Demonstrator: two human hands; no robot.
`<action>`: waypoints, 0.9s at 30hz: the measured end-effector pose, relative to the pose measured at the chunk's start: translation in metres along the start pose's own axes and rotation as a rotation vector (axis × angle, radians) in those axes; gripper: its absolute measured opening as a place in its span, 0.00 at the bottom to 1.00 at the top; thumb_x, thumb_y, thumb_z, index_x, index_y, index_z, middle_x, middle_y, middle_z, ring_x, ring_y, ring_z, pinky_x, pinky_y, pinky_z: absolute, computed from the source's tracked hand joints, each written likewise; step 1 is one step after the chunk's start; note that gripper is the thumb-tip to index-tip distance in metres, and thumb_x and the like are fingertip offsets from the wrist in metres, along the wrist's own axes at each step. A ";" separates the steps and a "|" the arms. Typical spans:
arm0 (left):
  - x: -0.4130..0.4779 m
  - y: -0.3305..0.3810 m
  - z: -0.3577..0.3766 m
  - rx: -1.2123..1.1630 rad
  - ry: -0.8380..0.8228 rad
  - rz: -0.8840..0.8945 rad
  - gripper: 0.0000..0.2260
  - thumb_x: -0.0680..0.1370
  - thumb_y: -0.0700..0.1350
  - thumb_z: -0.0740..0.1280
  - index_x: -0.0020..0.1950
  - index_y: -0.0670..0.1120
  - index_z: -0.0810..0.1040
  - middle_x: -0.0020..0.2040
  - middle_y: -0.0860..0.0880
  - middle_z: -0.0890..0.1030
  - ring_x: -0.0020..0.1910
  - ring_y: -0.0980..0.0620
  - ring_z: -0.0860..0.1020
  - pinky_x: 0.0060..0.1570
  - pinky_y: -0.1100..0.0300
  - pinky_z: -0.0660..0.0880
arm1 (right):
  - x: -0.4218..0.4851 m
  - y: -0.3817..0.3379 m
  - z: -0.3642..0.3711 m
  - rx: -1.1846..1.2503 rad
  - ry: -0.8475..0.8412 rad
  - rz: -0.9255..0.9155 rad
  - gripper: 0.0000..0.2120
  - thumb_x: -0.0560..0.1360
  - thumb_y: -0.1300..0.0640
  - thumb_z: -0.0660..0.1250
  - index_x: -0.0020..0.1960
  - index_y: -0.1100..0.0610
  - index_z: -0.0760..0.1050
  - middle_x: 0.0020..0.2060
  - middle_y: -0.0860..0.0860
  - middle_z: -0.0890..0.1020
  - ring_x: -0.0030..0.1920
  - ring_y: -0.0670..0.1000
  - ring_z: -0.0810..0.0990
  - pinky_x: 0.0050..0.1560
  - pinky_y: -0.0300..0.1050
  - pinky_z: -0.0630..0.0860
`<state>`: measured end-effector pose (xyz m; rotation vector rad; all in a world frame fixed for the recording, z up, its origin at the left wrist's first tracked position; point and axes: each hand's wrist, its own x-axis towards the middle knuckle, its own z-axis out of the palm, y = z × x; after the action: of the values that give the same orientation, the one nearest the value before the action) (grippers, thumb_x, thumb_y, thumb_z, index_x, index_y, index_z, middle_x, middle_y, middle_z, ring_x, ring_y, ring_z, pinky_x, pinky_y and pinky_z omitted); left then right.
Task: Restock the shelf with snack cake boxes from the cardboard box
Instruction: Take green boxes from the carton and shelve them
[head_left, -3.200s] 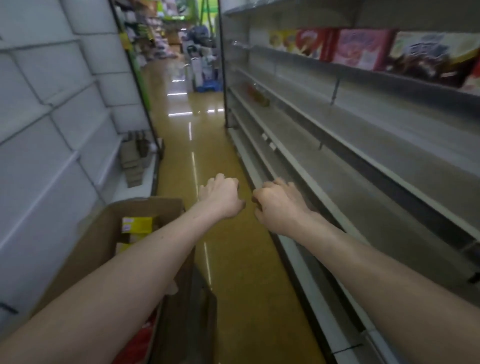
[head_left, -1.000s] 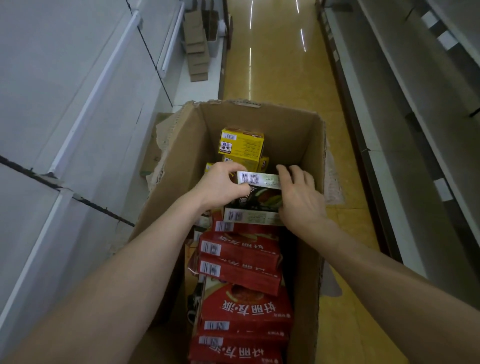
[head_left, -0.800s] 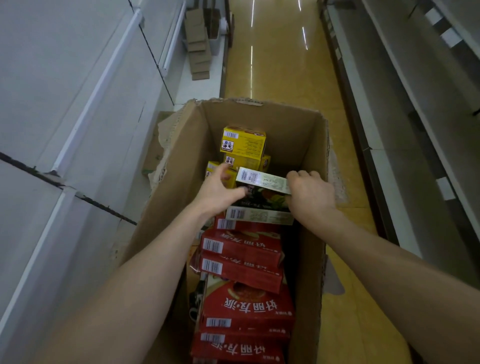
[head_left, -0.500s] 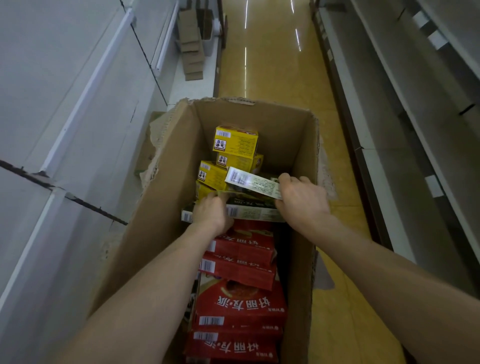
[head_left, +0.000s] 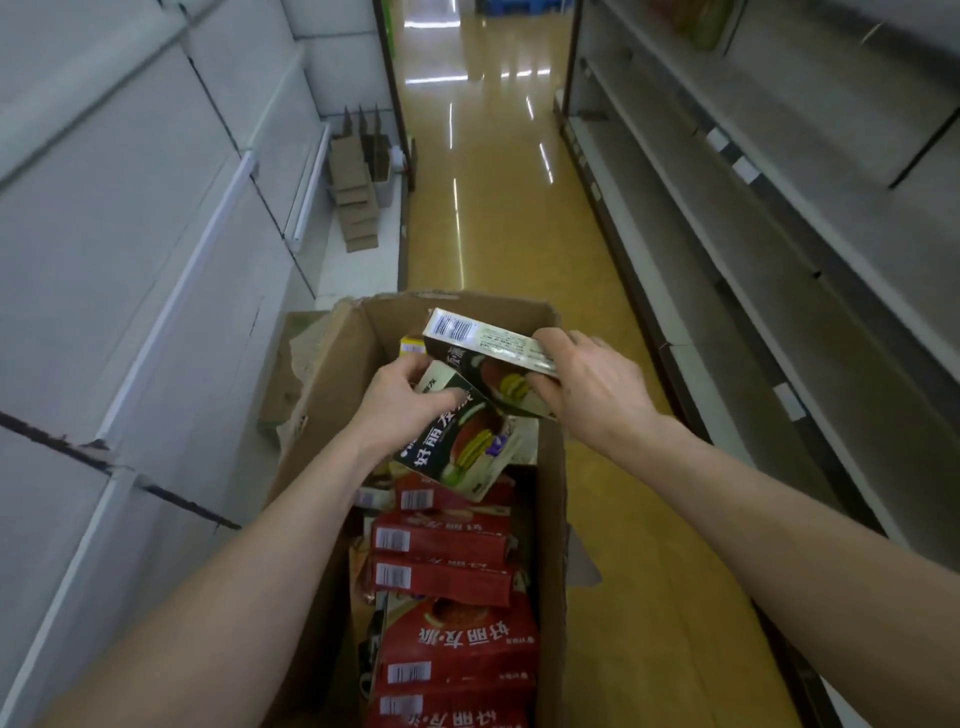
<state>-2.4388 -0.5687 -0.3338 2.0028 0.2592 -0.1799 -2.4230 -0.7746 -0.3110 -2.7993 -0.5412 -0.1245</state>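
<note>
Bare shelves (head_left: 810, 218) line the aisle's right. Over the cardboard box (head_left: 550, 519), my left hand (head_left: 405, 400) grips one dark snack cake box (head_left: 467, 447), my right hand (head_left: 587, 384) another (head_left: 488, 358). They look light, stiff, crushable; I hold them by the edges.

Aisle floor (head_left: 498, 218) open ahead, bare shelf (head_left: 810, 291) right, cardboard box (head_left: 332, 395) walls hemming red boxes (head_left: 441, 577)

Bare forearms, hands; apparently no sleeves.

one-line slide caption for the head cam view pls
Left hand and right hand each lift a dark snack cake box from the cardboard box.
</note>
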 end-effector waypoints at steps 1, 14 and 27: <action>-0.001 0.011 -0.001 -0.033 -0.031 -0.003 0.13 0.73 0.42 0.74 0.53 0.51 0.75 0.47 0.52 0.82 0.42 0.53 0.83 0.43 0.58 0.79 | -0.002 0.003 -0.012 -0.011 0.019 -0.002 0.17 0.79 0.49 0.61 0.66 0.52 0.68 0.54 0.51 0.77 0.51 0.53 0.75 0.42 0.48 0.73; -0.018 0.182 0.058 -0.352 -0.417 0.078 0.23 0.66 0.46 0.76 0.59 0.45 0.76 0.49 0.40 0.84 0.44 0.43 0.83 0.46 0.50 0.80 | -0.072 0.094 -0.193 -0.099 0.235 0.202 0.19 0.79 0.43 0.59 0.68 0.47 0.66 0.57 0.47 0.78 0.52 0.50 0.76 0.46 0.49 0.76; -0.096 0.387 0.218 -0.438 -0.786 0.331 0.13 0.70 0.45 0.70 0.53 0.43 0.76 0.44 0.42 0.82 0.39 0.46 0.82 0.36 0.58 0.81 | -0.238 0.208 -0.411 0.093 0.559 0.492 0.10 0.78 0.47 0.65 0.57 0.49 0.75 0.42 0.43 0.81 0.41 0.42 0.79 0.34 0.37 0.72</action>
<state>-2.4326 -0.9369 -0.0672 1.3851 -0.4930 -0.6174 -2.5773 -1.1644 -0.0056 -2.5468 0.2627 -0.7175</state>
